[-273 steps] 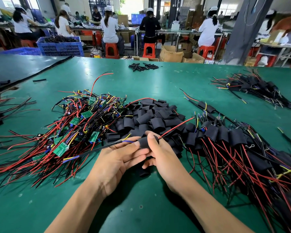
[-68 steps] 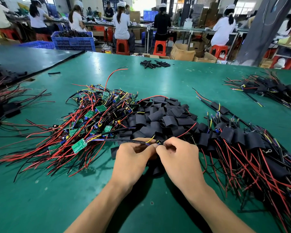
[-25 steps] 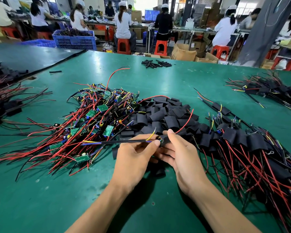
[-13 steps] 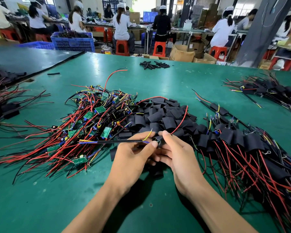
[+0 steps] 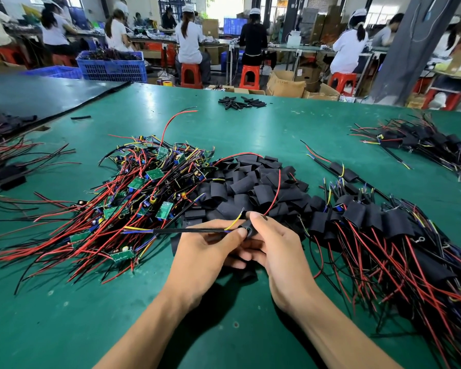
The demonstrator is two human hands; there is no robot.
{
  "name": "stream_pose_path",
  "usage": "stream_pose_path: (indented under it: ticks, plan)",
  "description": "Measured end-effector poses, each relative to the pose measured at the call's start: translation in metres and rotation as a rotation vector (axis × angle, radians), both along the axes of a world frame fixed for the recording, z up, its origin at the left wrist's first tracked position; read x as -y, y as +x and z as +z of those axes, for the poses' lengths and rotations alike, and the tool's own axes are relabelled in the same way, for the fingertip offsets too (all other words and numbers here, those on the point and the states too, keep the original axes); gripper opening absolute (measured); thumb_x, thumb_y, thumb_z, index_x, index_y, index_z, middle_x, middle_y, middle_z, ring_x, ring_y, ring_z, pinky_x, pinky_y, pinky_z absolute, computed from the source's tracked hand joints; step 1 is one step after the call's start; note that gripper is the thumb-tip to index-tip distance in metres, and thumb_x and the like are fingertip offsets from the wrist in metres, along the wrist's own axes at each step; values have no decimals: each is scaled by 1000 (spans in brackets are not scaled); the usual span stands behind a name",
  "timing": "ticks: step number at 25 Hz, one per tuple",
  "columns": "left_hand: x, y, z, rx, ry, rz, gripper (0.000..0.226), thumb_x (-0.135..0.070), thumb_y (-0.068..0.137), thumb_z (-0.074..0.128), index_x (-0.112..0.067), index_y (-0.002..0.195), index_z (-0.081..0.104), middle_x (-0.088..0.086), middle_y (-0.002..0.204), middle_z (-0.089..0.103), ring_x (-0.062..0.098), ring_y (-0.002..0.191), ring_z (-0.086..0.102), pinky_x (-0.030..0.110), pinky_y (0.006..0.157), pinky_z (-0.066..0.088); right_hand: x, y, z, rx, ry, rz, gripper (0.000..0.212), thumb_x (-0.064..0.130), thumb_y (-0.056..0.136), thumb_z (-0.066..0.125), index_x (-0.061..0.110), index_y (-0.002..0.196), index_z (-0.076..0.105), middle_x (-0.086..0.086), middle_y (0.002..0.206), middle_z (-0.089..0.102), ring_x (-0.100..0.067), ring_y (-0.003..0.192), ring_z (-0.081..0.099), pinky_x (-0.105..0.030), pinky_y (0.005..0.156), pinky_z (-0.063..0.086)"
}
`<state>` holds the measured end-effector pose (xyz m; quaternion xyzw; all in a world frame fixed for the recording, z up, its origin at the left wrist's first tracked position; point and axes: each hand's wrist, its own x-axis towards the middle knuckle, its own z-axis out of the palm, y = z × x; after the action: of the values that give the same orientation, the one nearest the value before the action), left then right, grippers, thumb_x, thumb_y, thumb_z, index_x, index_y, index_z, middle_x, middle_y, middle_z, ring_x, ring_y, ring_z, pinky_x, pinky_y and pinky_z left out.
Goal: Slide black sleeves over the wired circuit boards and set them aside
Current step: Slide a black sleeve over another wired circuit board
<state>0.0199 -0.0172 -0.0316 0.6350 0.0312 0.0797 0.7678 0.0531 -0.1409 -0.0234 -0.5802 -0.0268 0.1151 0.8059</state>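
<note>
Left hand [image 5: 205, 253] pinches the black cable [image 5: 181, 230] at the sleeve mouth; right hand [image 5: 276, 251] grips the black sleeve [image 5: 246, 227] between thumb and fingers, near centre over the green table [image 5: 224, 328]; bare circuit boards [image 5: 144, 198] lie left; loose sleeves [image 5: 250, 182] just beyond; sleeved units [image 5: 383, 230] right.

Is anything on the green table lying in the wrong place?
A lone black strip, maybe a sleeve, lies far left on the table, away from the sleeve pile. A small bunch sits apart at the far edge.
</note>
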Motion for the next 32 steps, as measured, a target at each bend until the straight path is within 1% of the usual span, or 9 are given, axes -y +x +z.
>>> stream_pose_path:
  ticks: [4, 7, 11, 14, 17, 19, 22, 26, 32]
  plan:
    - [-2, 0, 3, -34, -62, -1, 10, -4, 86, 71, -1, 95, 74, 25, 85, 73, 27, 64, 68, 32, 58, 58, 1, 0, 2, 11, -27, 14, 26, 22, 98, 58, 7, 83, 72, -12, 71, 65, -21, 55, 54, -32, 54, 52]
    - [-1, 2, 5, -66, -160, -22, 28, -15, 79, 76, -1, 104, 73, 29, 93, 72, 27, 69, 70, 29, 62, 59, 4, 4, 4, -31, 12, -3, 24, 21, 97, 61, 18, 77, 75, -8, 72, 70, -20, 61, 62, -30, 55, 57]
    - [-3, 5, 9, -99, -305, 20, 20, -22, 70, 80, -13, 87, 80, 20, 84, 73, 23, 67, 71, 26, 61, 57, 10, 9, 3, -13, 48, 53, 6, 21, 91, 69, 17, 93, 72, -8, 89, 75, -20, 77, 68, -31, 70, 57]
    - [-10, 6, 12, -159, -350, 41, 20, -27, 65, 82, -11, 77, 80, 17, 79, 73, 19, 62, 70, 24, 57, 58, 9, 10, 3, 15, 106, 75, 21, 22, 77, 78, 15, 95, 73, -10, 91, 76, -19, 76, 69, -30, 72, 57]
    - [-11, 4, 14, -217, -346, 40, 25, -28, 64, 82, -6, 76, 78, 16, 81, 74, 17, 60, 70, 23, 54, 57, 9, 9, 0, 124, 62, 37, 22, 5, 85, 75, 14, 104, 72, -12, 97, 77, -19, 81, 72, -31, 78, 58]
    - [-8, 3, 14, -199, -349, 88, 21, -23, 68, 80, -5, 79, 77, 18, 84, 75, 19, 62, 71, 24, 54, 57, 9, 8, -2, 222, -26, -13, 23, 5, 85, 73, 17, 105, 73, -10, 96, 78, -19, 87, 73, -27, 81, 57]
    - [0, -1, 15, -92, -192, 196, 4, -10, 80, 76, -8, 78, 77, 18, 80, 74, 22, 62, 70, 26, 56, 57, 9, 7, -2, 247, 5, -46, 22, 7, 81, 76, 17, 101, 74, -11, 96, 78, -22, 89, 74, -28, 82, 58]
    - [5, -4, 16, 38, 151, 301, 20, -3, 85, 74, -19, 96, 77, 9, 78, 73, 11, 58, 64, 21, 53, 53, 4, 5, -1, 69, 155, -17, 15, 1, 83, 75, 16, 84, 76, -20, 92, 76, -28, 85, 75, -29, 76, 59]
    - [6, -2, 13, 63, 196, 376, 12, -8, 82, 79, -13, 91, 73, 3, 74, 73, 10, 54, 60, 20, 54, 51, 2, 4, -2, 39, 213, -2, 11, -1, 82, 73, 8, 88, 73, -26, 96, 74, -33, 87, 75, -32, 75, 59]
